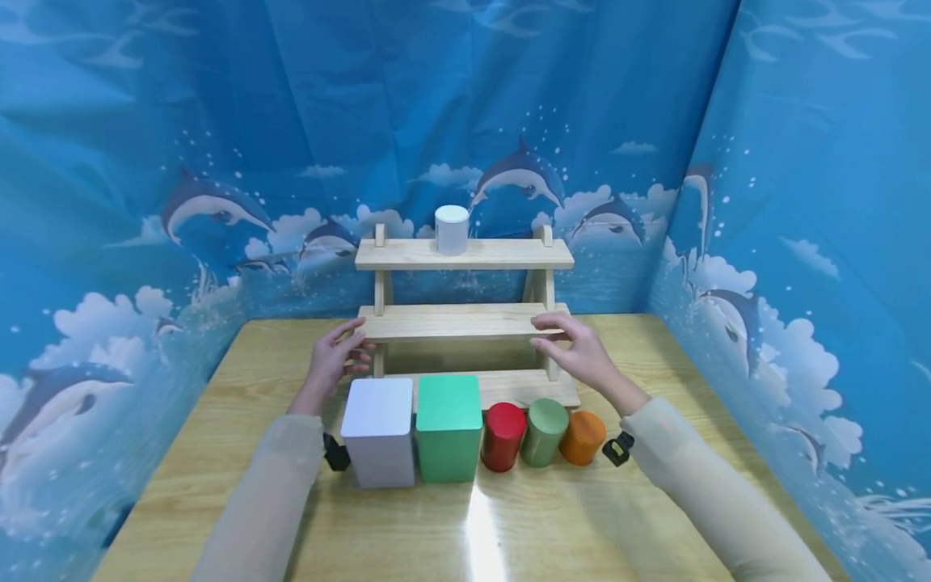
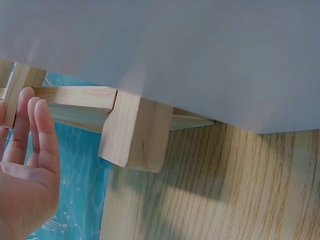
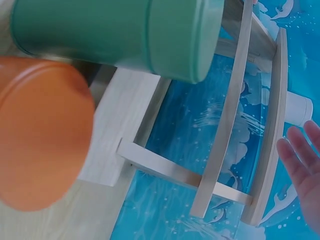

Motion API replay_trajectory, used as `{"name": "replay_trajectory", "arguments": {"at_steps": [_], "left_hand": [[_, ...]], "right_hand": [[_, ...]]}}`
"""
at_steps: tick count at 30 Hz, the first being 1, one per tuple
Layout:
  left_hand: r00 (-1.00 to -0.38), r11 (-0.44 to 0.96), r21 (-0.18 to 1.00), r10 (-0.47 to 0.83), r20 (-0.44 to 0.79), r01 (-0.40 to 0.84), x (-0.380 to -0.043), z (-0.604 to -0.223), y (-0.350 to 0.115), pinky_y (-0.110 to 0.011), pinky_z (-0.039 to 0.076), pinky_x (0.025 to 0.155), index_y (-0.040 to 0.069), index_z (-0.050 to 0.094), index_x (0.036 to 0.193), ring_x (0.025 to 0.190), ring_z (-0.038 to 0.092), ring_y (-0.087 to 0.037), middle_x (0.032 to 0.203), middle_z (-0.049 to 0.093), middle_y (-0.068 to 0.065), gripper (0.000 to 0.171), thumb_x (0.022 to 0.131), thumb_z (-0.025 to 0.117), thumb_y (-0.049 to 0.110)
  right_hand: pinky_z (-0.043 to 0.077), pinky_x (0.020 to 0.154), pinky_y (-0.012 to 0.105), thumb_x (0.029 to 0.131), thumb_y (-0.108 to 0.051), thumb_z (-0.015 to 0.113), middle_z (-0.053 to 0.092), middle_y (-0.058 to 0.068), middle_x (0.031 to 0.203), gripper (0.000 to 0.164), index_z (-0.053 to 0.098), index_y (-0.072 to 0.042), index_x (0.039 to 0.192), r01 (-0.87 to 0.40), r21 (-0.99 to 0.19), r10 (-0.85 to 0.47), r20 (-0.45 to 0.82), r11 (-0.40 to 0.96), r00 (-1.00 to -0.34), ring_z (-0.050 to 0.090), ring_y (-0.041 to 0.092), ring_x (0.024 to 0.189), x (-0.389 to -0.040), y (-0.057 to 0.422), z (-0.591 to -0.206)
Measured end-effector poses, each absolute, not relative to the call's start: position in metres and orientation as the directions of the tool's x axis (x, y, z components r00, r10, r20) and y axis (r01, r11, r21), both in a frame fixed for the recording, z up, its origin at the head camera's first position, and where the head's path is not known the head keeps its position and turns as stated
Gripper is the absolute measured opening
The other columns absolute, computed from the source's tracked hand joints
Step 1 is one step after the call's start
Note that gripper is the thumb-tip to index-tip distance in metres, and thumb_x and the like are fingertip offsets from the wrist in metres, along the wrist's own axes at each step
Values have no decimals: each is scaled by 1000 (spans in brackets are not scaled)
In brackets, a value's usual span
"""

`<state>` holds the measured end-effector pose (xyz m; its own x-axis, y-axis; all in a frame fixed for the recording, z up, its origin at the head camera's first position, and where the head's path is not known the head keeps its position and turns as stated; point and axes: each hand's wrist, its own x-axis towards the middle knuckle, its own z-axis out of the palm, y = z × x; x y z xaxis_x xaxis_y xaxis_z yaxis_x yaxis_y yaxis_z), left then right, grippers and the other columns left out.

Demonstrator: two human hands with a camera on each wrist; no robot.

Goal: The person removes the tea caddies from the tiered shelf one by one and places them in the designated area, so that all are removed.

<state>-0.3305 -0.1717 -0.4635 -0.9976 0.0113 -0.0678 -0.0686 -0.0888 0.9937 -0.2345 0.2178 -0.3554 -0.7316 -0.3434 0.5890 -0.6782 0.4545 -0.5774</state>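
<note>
A three-tier wooden stand (image 1: 458, 321) stands at the back of the table. At the left end of its middle tier is my left hand (image 1: 334, 356), its fingers extended. In the left wrist view the fingertips (image 2: 41, 107) overlap the wooden frame. My right hand (image 1: 582, 356) is at the tier's right end, thumb and index finger spread apart. From the right wrist, its fingers (image 3: 295, 155) look nearly straight, with nothing between them. On the top tier sits a white cylinder (image 1: 452, 232), left of the middle.
In front of the stand, a row holds a white box (image 1: 378, 436), a green box (image 1: 448, 432), a red cylinder (image 1: 503, 436), a green cylinder (image 1: 545, 434) and an orange cylinder (image 1: 583, 439). Blue dolphin-print curtains (image 1: 436, 105) border the wooden table (image 1: 393, 533) at the back and sides.
</note>
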Motion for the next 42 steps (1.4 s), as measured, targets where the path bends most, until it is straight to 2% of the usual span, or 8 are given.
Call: {"name": "replay_trajectory", "arguments": {"at_steps": [6, 14, 19, 25, 34, 42], "left_hand": [[-998, -86, 994, 7, -67, -67, -332, -464, -172, -38, 57, 68, 18, 49, 135, 65, 63, -13, 84, 68, -1, 46, 91, 60, 29], [-998, -93, 993, 16, -65, -66, -331, -464, -173, -51, 52, 80, 17, 50, 135, 65, 63, -13, 84, 68, -2, 46, 92, 60, 28], [-998, -108, 992, 27, -63, -65, -330, -464, -173, -46, 55, 75, 15, 48, 136, 64, 63, -13, 84, 68, -2, 47, 92, 60, 27], [-997, -127, 989, 27, -71, -74, -330, -462, -173, -38, 57, 66, 15, 49, 135, 62, 63, -13, 83, 68, -2, 46, 92, 60, 26], [-997, -111, 991, 37, -72, -75, -331, -461, -173, -42, 56, 71, 15, 48, 136, 63, 63, -13, 82, 68, -2, 45, 93, 58, 25], [-997, -126, 989, 24, -68, -71, -332, -464, -174, -41, 57, 69, 15, 50, 134, 64, 63, -16, 85, 69, -5, 46, 91, 61, 25]], "right_hand": [[54, 76, 43, 81, 6, 67, 60, 26, 107, 26, 61, 9, 107, -670, -579, -347, 577, 464, -739, 58, 39, 96, -242, 213, -351], [53, 79, 45, 84, 2, 65, 61, 23, 107, 27, 59, 8, 110, -630, -585, -342, 534, 511, -773, 58, 38, 97, -250, 203, -342], [52, 80, 47, 86, -5, 66, 61, 19, 109, 30, 60, 4, 113, -623, -608, -335, 528, 493, -780, 58, 37, 99, -270, 206, -354], [53, 80, 43, 87, -15, 67, 62, 12, 109, 30, 61, -4, 114, -615, -625, -332, 519, 481, -788, 58, 32, 100, -285, 208, -362], [54, 80, 39, 87, -17, 67, 63, 9, 106, 29, 62, -5, 113, -595, -624, -304, 516, 507, -801, 60, 23, 96, -295, 198, -356], [52, 81, 35, 88, -20, 66, 61, 8, 110, 31, 60, -6, 116, -555, -639, -315, 458, 533, -831, 58, 24, 101, -305, 186, -351]]}}
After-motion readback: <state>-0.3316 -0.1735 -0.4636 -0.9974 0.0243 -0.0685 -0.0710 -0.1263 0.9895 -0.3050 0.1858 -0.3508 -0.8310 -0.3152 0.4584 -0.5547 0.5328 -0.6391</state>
